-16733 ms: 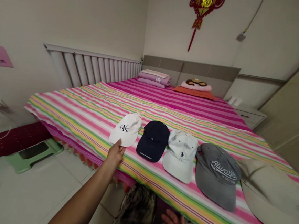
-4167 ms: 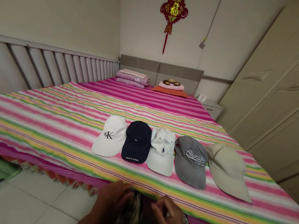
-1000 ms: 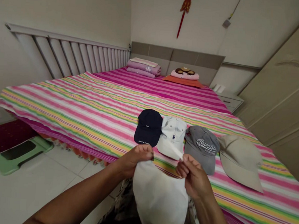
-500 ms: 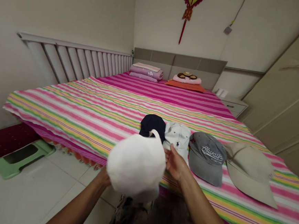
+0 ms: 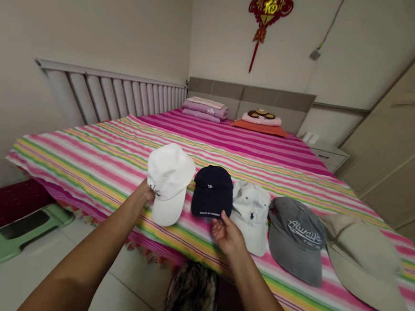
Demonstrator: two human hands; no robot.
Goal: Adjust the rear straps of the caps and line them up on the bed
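Bedding [image 5: 85, 150] in bright stripes is lying beneath the navy cap [image 5: 212, 189], whose bill the right hand [image 5: 228, 236] is pinching, thumb on top and fingers underneath. Left of the navy cap, the left hand [image 5: 144, 194] is gripping the white cap [image 5: 172, 172] at its side — its fingers mostly hidden, their exact hold impossible to tell. The hands appear to be positioning the two side by side; the next move is probably calling for levelling the white cap beside the navy cap, then letting go. The white cap is tilting, bill pointing down, dark lettering partly showing; the navy cap is displaying pale lettering along its bill. Right of the navy cap — in order — a pale-blue cap [image 5: 251, 216], a grey cap [image 5: 296, 239] and a beige cap [image 5: 367, 264] are resting.
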